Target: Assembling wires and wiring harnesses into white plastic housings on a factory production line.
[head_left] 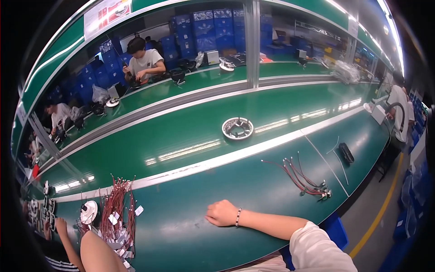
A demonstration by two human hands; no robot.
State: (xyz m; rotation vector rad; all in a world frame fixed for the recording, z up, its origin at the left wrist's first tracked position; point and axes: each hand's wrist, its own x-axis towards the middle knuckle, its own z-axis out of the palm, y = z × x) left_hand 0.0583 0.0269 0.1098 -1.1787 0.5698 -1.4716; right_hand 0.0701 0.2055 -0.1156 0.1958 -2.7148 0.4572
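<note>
My right hand (222, 213) rests on the green bench top, its fingers curled into a loose fist and a beaded bracelet on the wrist. Nothing shows in it. My bare left arm (100, 254) comes in at the lower left, bent; its hand is not in view. Beside that arm lies a large bundle of red and dark wires (118, 195) with white connectors and tags. A white round lamp-like part (89, 212) sits left of the bundle. Farther right lie several loose wires (301, 179) joined to small circuit boards (324, 195).
A white ring-shaped housing (238, 128) stands on the green conveyor belt (190, 145) beyond the bench. A black oblong part (346, 153) and thin pale wires lie at the right. A co-worker's hand (60, 224) is close on my left, near white rings. Other people work across the line.
</note>
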